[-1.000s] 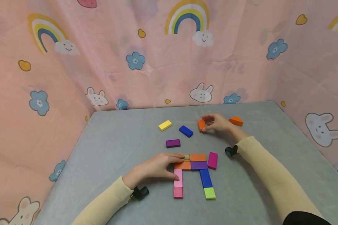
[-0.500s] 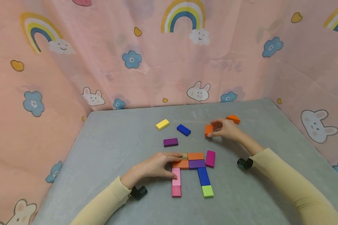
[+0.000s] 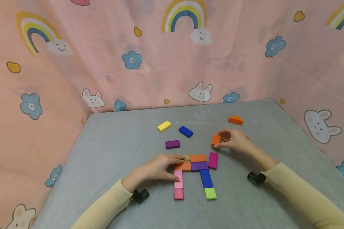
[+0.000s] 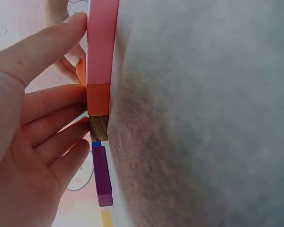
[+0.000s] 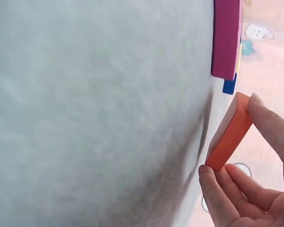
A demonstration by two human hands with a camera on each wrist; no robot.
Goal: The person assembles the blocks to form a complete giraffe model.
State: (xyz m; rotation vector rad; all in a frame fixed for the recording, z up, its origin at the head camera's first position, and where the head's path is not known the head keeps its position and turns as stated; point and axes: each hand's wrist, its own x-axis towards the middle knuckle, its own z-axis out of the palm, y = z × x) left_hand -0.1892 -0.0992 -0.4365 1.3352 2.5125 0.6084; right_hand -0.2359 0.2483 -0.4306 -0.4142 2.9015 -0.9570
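My right hand [image 3: 237,140] pinches an orange rectangular block [image 3: 216,140] between thumb and fingers. In the right wrist view that block is tilted and raised off the table. My left hand [image 3: 154,168] rests its straight fingertips on the left side of a flat block layout, thumb on a light pink block [image 3: 178,179]. Under or beside its fingers lie an orange block [image 3: 183,167] and a partly hidden wood-brown block [image 4: 99,127]. The layout also has another orange block [image 3: 198,158], a violet block [image 3: 199,166], a blue block [image 3: 206,178], a green block [image 3: 210,193] and a deeper pink block [image 3: 179,194].
A magenta block [image 3: 213,160] lies just right of the layout. Behind it are a purple block [image 3: 172,144], a second blue block [image 3: 185,131], a yellow block [image 3: 164,126] and an orange triangular block [image 3: 235,120]. A patterned pink curtain [image 3: 160,79] surrounds the grey table [image 3: 117,136].
My right hand has brought the orange rectangular block toward me and a little to the right, away from the back of the table. The left hand stays on the layout. The head view shifts slightly.
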